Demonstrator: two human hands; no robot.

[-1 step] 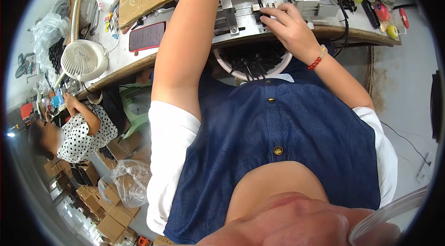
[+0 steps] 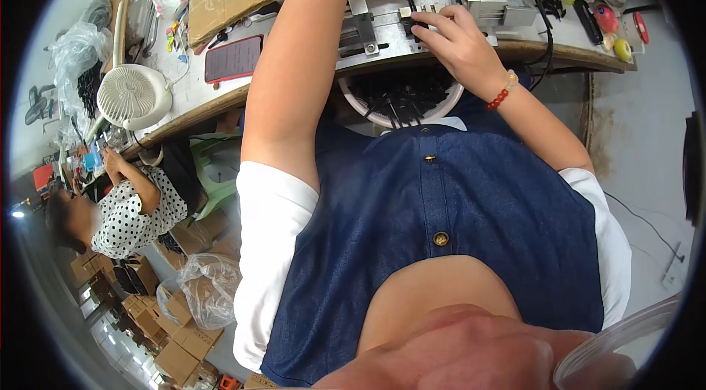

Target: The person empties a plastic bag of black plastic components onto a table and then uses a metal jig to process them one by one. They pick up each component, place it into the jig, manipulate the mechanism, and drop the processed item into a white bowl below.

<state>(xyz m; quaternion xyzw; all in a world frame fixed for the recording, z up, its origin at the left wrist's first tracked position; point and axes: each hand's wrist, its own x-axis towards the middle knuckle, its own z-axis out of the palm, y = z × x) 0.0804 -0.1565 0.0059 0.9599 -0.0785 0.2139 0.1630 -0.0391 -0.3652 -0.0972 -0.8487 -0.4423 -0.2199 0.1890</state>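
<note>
My right hand reaches in from the right, over a metal fixture on the bench. Its bent fingertips close on a small thin black part at the middle of the fixture; the thumb is mostly hidden. A red and clear bead bracelet circles that wrist. My left arm stretches forward past the fixture's left side and leaves the picture at the top, so the left hand is out of sight. Below the bench edge, a pale round basket holds many thin black pieces.
A red-edged phone lies left of my arm, beside cardboard. Farther left stands a white fan. Black cables hang right of the fixture. Another person sits at the bench, left, near stacked cartons.
</note>
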